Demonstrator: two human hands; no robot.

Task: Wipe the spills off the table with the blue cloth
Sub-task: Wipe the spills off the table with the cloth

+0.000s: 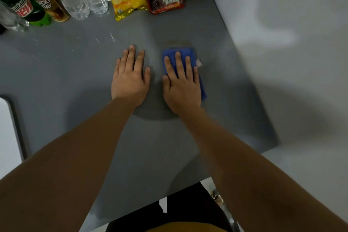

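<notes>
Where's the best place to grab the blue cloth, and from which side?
Probably the far edge of the blue cloth, from above. The cloth lies folded flat on the grey table, and the right hand presses on its middle and near part. Only the far and right edges show free.

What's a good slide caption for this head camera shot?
Right hand presses the blue cloth flat on the grey table; left hand rests beside it.
</notes>
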